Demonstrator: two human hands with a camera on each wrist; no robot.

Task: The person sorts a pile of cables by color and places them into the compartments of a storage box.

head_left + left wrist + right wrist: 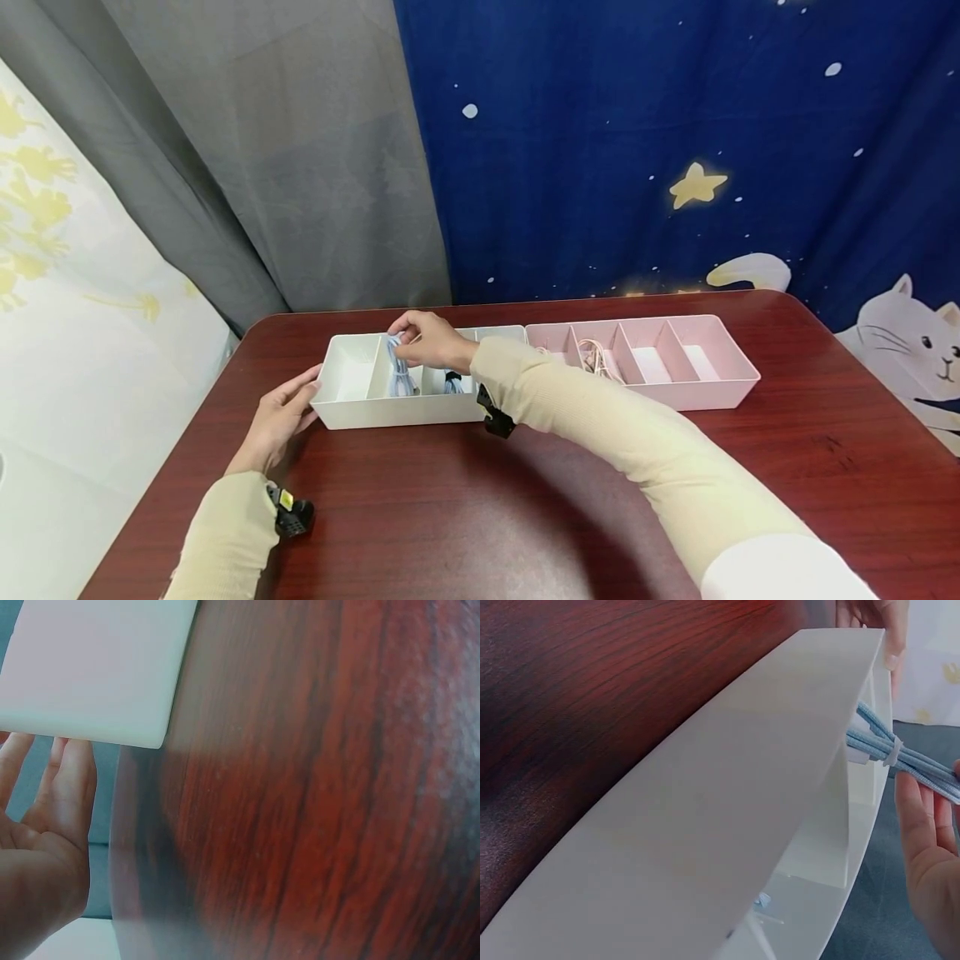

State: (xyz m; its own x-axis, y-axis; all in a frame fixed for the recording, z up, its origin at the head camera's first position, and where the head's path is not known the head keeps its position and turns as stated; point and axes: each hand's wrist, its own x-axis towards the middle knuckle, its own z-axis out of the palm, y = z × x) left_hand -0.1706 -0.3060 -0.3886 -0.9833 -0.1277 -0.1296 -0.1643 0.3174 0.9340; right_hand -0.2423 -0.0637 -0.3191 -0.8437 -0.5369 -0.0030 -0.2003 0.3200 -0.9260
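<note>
A light-blue cable (400, 377), bundled with a pale tie (893, 751), stands partly in the second compartment from the left of a white divided box (405, 410). My right hand (433, 342) pinches its upper end between thumb and fingers, above the rim. In the right wrist view the bundle slants out over the box wall. Against the box's left end rest the fairly straight fingers of my left hand (279, 417); the left wrist view has them touching that end wall. Another blue cable (453, 383) with a dark tie lies one compartment further right.
Adjoining the white box on the right is a pink divided box (697, 397), with a pale cable (595, 358) in one compartment. Both stand near the far edge of a reddish-brown table (450, 517). Curtains (300, 167) hang behind. My right forearm covers part of both boxes.
</note>
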